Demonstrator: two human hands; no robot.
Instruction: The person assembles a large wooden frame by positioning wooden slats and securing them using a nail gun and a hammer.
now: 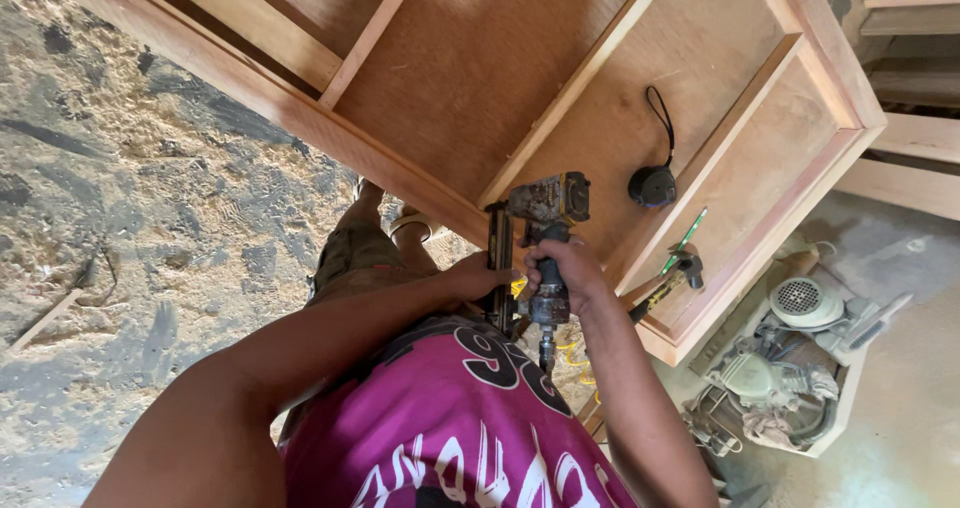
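Sawdust everywhere, basically: the dirt-grey floor point(130, 198) from about 8 to 11 o'clock is covered in shavings, with a loose stick point(45, 320) lying out at 9. Across the top runs a big reddish wooden cabinet frame point(480, 88) with plywood panels and dividing rails, laid flat and tilted from 11 toward 3 o'clock. Dead centre, the right hand point(566, 273) is wrapped tight around the handle of a worn nail gun point(535, 248), fingers curled closed on it, with the tool's nose up against the frame's near edge. The left hand point(480, 276) is pressed against the gun's long magazine just beside it; can't tell how far those fingers close. On the panels at about 2 o'clock sits a small black round thing with a cord loop point(652, 183), and nearer 3 a hammer point(672, 276) lies by a green pencil-like stick point(688, 236). Down at 4 o'clock there's a crate of power tools point(790, 368) on the paler floor.
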